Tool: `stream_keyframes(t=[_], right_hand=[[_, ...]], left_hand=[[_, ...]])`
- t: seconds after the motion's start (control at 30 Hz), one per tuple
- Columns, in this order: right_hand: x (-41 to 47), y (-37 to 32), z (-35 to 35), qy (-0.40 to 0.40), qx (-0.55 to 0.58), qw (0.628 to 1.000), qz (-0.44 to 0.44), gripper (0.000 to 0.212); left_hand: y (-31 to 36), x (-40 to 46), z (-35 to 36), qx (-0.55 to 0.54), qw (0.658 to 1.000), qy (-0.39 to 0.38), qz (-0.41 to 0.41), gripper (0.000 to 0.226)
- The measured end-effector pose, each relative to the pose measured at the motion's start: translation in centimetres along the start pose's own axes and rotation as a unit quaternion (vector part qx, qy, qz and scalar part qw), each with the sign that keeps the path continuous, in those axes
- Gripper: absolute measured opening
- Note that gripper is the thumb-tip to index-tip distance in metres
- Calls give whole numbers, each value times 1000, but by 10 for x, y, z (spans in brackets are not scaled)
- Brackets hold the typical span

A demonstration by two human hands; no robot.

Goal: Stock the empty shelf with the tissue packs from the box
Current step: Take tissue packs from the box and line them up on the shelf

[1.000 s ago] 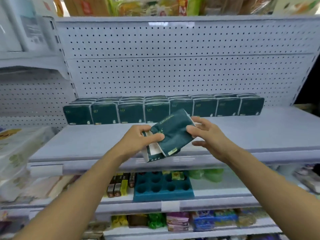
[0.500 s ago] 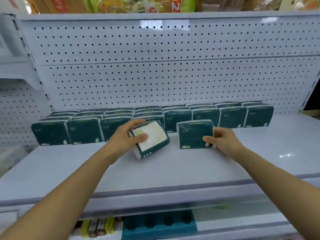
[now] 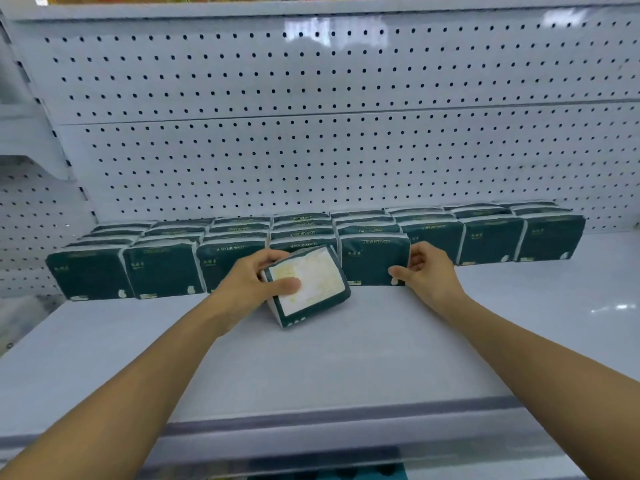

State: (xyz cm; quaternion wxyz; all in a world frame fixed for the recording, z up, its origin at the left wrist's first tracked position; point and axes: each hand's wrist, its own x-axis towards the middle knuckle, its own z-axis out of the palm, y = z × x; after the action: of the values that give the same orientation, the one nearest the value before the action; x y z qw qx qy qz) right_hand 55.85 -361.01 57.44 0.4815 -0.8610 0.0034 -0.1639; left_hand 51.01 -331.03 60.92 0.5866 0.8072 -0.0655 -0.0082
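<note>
Left hand [image 3: 252, 289] grips a tilted tissue pack [image 3: 306, 285]; right hand [image 3: 427, 271] pinches the upright pack [image 3: 372, 263], now pushed back against the row [image 3: 491, 237]. Bare shelf [image 3: 311, 368] lies open toward six o'clock.

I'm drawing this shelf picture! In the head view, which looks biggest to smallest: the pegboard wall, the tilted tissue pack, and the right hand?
1. Pegboard wall, by far the biggest.
2. Tilted tissue pack, held in the left hand.
3. Right hand, looking only slightly smaller than the pack, so those two are close.
</note>
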Motion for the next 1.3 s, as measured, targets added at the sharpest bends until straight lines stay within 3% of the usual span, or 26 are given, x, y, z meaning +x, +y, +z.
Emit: stream_keyframes(t=[0.2, 0.33, 0.4, 0.47, 0.53, 0.57, 0.63, 0.7, 0.77, 0.83, 0.97, 1.13, 1.23, 1.3], right_hand=[[3, 3, 4, 6, -11, 1000, 10, 32], [-3, -7, -5, 58, -43, 997, 0, 55], [-12, -14, -12, 56, -105, 987, -110, 74], [-22, -22, -16, -5, -165, 943, -288, 93], [-29, -28, -19, -48, -189, 889, -414, 91], [-30, -30, -20, -52, -167, 880, -442, 80], [-35, -38, -26, -53, -67, 909, -408, 50], [-40, -49, -37, -100, 58, 959, -258, 31], [-40, -53, -47, -140, 164, 968, -126, 23], [-39, -52, -56, -156, 197, 965, -76, 22], [-43, -47, -66, -163, 223, 960, -46, 30], [-45, -37, -77, -146, 224, 963, -21, 20], [-43, -28, -87, -79, 29, 992, -93, 65], [-44, -34, -95, -89, -70, 974, -198, 84]], left_hand=[[6, -3, 4, -14, 1000, 3, -2, 63], [12, -4, 14, -87, 996, 11, -20, 52], [18, -5, 21, -133, 990, 13, -40, 43], [25, -5, 30, -161, 985, 15, -57, 39], [34, -5, 40, -175, 982, 10, -68, 35], [39, -6, 44, -180, 981, 5, -70, 31], [48, -9, 51, -204, 976, -4, -72, 31], [53, -11, 53, -233, 969, -22, -74, 56], [55, -12, 55, -213, 974, -39, -66, 70], [55, -14, 60, -168, 984, -38, -51, 66], [59, -15, 76, -123, 992, -10, -20, 44], [67, -12, 89, -60, 998, 0, 1, 27], [74, -8, 100, -24, 999, 10, 34, 19], [80, -7, 111, 42, 997, 3, 64, 19]])
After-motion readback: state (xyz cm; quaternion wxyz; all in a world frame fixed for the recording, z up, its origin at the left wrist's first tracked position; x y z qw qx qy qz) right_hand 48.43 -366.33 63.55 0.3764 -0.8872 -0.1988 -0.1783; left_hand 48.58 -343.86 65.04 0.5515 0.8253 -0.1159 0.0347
